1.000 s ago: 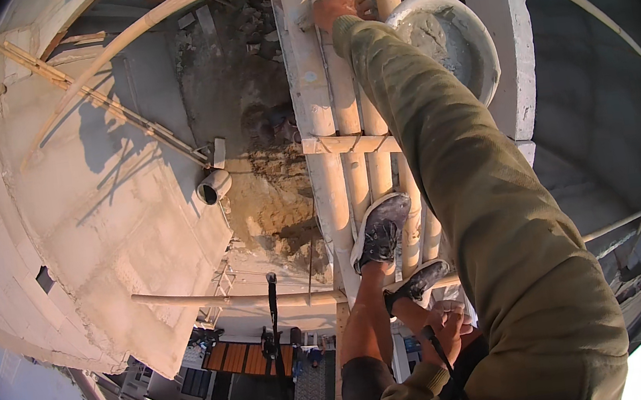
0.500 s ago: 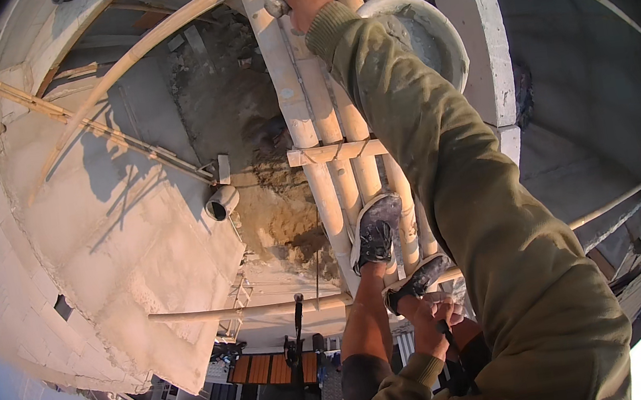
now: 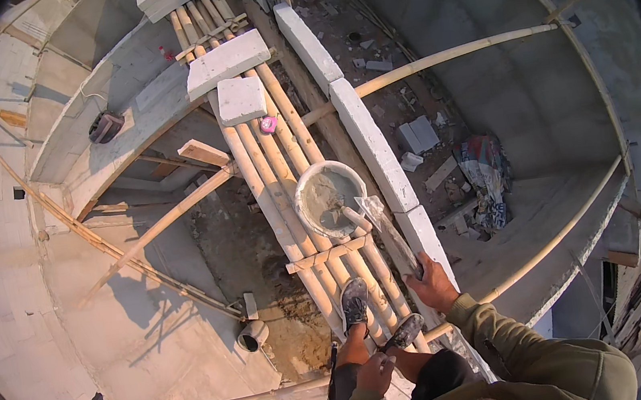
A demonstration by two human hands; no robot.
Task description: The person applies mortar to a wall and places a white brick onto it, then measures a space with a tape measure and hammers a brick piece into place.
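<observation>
My right hand (image 3: 433, 288) is at the edge of the white block wall (image 3: 375, 144), thumb and fingers apart, nothing visible in it. Close to my knees, my left hand (image 3: 376, 372) has its fingers curled closed; whatever may be inside is hidden. A round, pale tub (image 3: 359, 176) of wet grey mortar (image 3: 323, 194) stands on the bamboo-pole platform (image 3: 262, 177), ahead of my feet. A trowel (image 3: 371, 208) with mortar on its blade rests at the tub's right rim, away from both hands.
Two white blocks (image 3: 241, 100) and a small pink object (image 3: 268, 124) sit farther along the poles. A crosspiece (image 3: 329, 254) spans the platform. Drops lie on both sides, with a bucket (image 3: 253, 336) below left and rubble (image 3: 419, 135) below right.
My right hand has drawn back from the far poles to the near wall edge, leaving the trowel by the tub. The view has shifted, showing more platform ahead. My left hand stays low and closed.
</observation>
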